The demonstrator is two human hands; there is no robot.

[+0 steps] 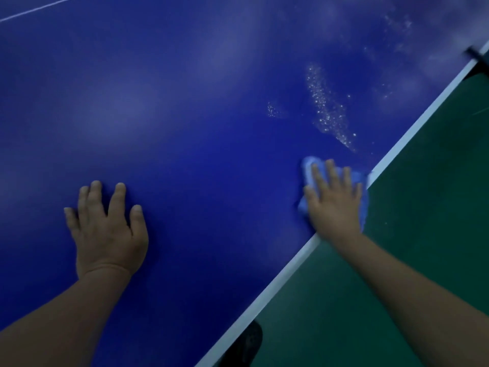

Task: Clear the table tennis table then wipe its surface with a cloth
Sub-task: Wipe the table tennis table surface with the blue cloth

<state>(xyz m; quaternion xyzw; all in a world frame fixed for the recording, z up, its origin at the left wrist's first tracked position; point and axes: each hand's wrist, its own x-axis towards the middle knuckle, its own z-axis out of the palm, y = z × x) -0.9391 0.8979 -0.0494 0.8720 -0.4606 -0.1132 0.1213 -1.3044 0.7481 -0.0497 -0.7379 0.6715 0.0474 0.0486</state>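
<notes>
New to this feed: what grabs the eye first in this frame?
The deep blue table top fills most of the view, its white edge line running diagonally along the right over a green floor. The right hand presses a light blue cloth flat at that edge, just below a streak of glinting droplets. The left hand rests spread on the bare surface, lower left.

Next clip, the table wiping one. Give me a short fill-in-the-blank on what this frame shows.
1. The right hand presses a ____ cloth flat.
2. The cloth lies at the table's white ____.
3. The left hand rests on the table, holding ____.
4. Beyond the cloth sit white ____.

Missing: blue; edge; nothing; droplets
</notes>
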